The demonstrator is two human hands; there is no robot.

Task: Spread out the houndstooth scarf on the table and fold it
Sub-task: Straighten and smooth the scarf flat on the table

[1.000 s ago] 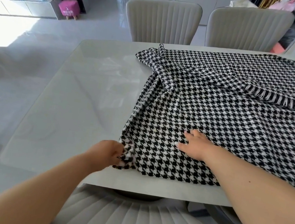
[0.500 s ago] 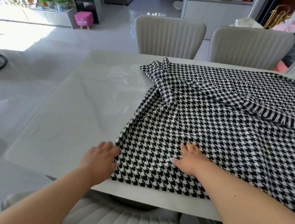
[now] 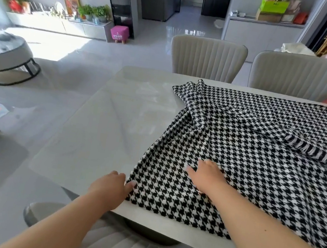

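The black-and-white houndstooth scarf (image 3: 259, 150) lies over the right half of the pale glossy table (image 3: 103, 128). It is partly flattened, with a bunched fold near its far left corner and a fringed end doubled back on top at the right. My left hand (image 3: 110, 188) rests flat at the table's near edge, fingertips touching the scarf's near left corner. My right hand (image 3: 206, 177) lies palm down on the cloth a little further in, fingers spread.
Two beige ribbed chairs (image 3: 207, 58) (image 3: 299, 75) stand at the far side, and another chair back (image 3: 120, 244) is right below me. A round low table (image 3: 6, 55) and a pink stool (image 3: 119, 33) stand on the floor to the left.
My left hand has let go of the pinched corner and now lies flat beside it. The corner is smoothed out. My right hand stays pressed on the cloth; my view has tilted up.
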